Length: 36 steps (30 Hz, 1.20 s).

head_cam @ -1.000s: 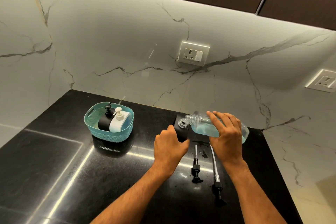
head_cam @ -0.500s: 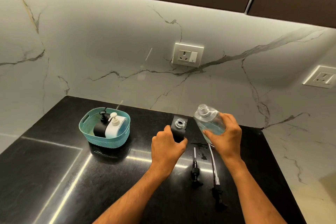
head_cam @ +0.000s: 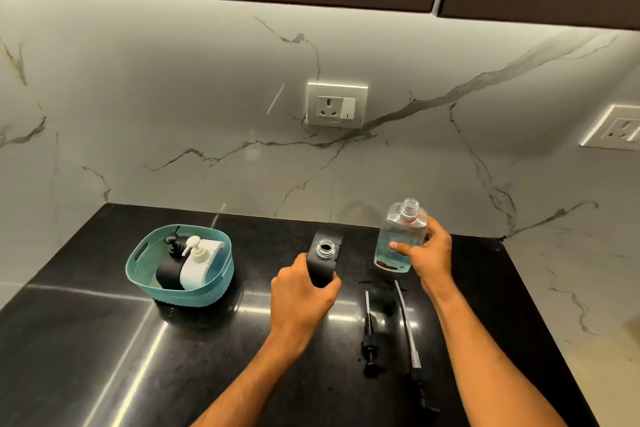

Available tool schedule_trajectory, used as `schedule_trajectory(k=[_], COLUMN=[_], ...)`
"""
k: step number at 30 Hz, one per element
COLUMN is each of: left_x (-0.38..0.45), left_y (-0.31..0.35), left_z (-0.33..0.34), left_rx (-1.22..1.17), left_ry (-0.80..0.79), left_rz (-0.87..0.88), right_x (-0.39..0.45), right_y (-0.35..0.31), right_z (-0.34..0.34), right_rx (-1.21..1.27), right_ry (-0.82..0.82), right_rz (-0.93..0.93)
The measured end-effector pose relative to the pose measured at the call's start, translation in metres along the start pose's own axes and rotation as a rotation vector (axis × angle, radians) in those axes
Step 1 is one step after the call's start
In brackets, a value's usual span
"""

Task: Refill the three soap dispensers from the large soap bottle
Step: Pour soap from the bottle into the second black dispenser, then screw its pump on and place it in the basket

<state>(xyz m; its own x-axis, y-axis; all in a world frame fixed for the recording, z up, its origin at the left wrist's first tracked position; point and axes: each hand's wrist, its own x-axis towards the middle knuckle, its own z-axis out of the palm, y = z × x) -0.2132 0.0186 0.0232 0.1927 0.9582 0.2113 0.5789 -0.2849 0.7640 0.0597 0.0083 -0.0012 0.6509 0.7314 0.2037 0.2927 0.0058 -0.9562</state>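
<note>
Soap bottle now tipped back upright in right hand, left hand gripping open black dispenser

counter open left, pumps block right

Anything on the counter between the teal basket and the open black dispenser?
Head view: bare black counter between the teal basket and the black dispenser.

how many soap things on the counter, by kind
soap dispensers: 3, a black one open in the left hand, plus a black one and a white one in the teal basket
large soap bottle: 1, upright in the right hand
loose pump heads: 2, short and long
basket: 1
total: 7
</note>
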Motion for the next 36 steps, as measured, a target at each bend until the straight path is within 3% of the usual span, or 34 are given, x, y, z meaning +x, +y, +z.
schedule_trajectory(k=[17, 36], left_x=[0.023, 0.022], left_y=[-0.008, -0.001], left_z=[0.027, 0.027], left_rx=[-0.016, -0.030], left_ry=[-0.012, -0.014], left_rz=[-0.065, -0.029], right_x=[0.038, 0.028], right_y=[0.049, 0.043], right_z=[0.020, 0.008], right_rx=[0.030, 0.058], right_ry=[-0.142, -0.213], right_rz=[0.168, 0.194])
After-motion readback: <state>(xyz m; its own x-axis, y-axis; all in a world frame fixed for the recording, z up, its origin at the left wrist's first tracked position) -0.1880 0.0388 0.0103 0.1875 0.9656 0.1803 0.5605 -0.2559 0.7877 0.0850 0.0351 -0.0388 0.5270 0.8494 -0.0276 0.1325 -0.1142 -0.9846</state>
